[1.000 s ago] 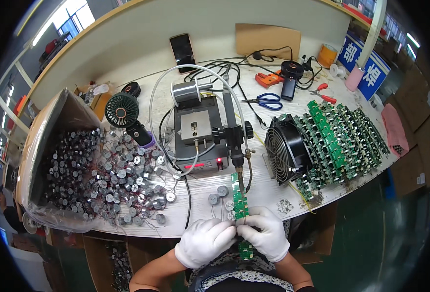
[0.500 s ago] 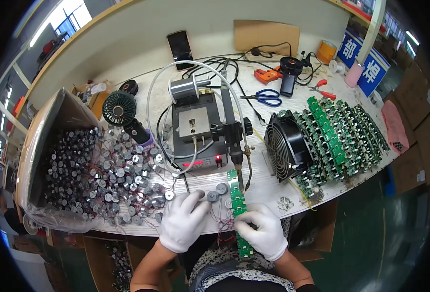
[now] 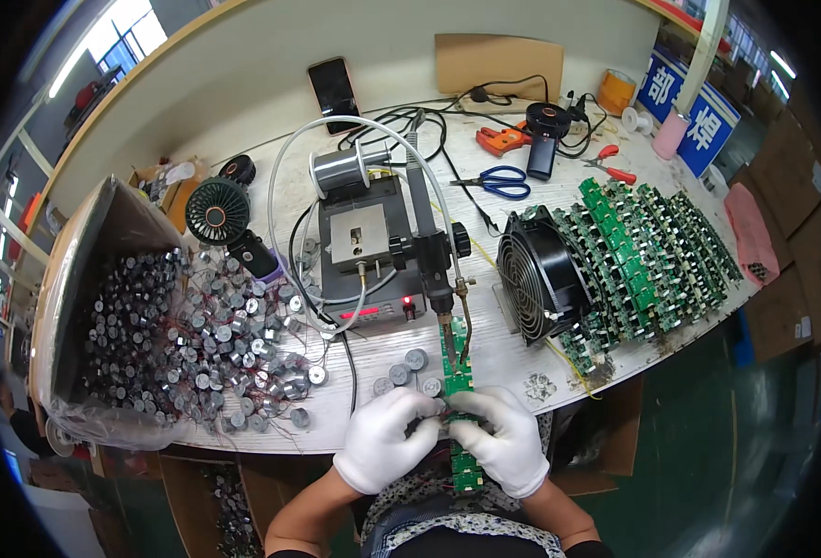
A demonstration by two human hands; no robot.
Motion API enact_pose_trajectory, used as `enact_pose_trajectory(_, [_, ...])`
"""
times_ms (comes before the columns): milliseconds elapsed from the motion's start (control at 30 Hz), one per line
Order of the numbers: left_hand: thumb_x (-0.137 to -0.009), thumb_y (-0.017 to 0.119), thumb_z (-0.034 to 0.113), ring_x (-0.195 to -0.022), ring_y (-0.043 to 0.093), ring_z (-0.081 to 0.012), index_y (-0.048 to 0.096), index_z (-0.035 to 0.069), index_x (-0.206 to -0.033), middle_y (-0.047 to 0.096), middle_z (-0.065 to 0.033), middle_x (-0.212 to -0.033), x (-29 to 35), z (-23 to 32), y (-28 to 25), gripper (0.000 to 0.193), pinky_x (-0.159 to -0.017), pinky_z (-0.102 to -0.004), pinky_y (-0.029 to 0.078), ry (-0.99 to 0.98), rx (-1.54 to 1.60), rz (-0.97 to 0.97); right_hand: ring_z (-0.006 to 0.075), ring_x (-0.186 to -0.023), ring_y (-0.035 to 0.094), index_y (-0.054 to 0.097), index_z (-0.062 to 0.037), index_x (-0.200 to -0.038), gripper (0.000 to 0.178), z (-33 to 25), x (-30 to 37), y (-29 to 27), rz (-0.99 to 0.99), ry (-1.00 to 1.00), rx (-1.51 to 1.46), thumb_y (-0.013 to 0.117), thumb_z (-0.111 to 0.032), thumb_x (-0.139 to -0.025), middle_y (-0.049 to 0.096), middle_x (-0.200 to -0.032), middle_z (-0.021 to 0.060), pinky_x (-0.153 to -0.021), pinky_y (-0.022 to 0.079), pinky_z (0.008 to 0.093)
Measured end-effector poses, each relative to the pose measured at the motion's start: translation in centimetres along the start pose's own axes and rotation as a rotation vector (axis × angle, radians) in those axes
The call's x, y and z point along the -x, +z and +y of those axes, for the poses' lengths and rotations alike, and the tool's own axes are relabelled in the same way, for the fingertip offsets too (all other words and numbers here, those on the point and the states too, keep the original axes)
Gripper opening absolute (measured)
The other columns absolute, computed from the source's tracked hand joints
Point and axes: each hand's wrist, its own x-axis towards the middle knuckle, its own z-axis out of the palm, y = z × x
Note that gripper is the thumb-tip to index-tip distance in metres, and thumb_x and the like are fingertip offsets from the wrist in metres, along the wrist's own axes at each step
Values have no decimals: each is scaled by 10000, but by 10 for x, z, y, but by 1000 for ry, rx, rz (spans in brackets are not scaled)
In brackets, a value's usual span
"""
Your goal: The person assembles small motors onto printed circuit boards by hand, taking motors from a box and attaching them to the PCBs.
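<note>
A long green circuit board strip runs from under the soldering iron toward my body. My right hand, in a white glove, is closed on the strip's right edge, thumb and forefinger bent over it. From the other side my gloved left hand meets it, its thumb and forefinger pinched together at the strip's left edge. Whatever lies between those fingertips is too small and covered to make out. Just beyond the left hand, several small round silver motors sit beside the strip.
A heap of wired motors spills from a plastic-lined carton at left. The soldering station carries a solder spool. To the right stand a black fan and rows of boards. Blue-handled scissors lie behind.
My left hand has moved right from beside the loose motors to the strip, and its fingers have closed. The right hand stays at the strip. The whole view has shifted slightly.
</note>
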Motion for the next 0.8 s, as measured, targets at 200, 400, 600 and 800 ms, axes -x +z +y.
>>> enact_pose_trajectory(200, [-786,681,77,-673,657,-280,643,32,-886,660,-144,-782,-1,1,-2,116,-610,-347,519,-204,0,-37,233,-907,650,677,11,-1117,330,8,4,2,54,-31,-16,716,-57,-796,651,-1019,142,-799,512,306])
enact_pose_trajectory(400, [-792,677,100,-645,648,-285,644,37,-872,654,-151,-754,-3,1,-1,108,-593,-354,511,-223,-6,-43,255,-903,653,679,1,-1122,334,11,3,4,66,-130,35,712,-46,-793,652,-1007,146,-805,516,321])
enact_pose_trajectory(600, [-791,682,97,-622,638,-277,641,32,-869,646,-150,-748,-5,2,0,110,-576,-352,503,-204,-45,-21,253,-879,652,692,-9,-1105,321,9,1,3,33,-162,47,715,-30,-786,646,-983,147,-783,519,315])
enact_pose_trajectory(800, [-793,693,91,-589,618,-225,638,22,-870,639,-135,-737,-5,3,0,117,-562,-331,495,-228,-48,19,240,-848,646,704,-16,-1080,292,9,4,4,34,-132,36,714,-26,-788,637,-953,137,-757,514,311])
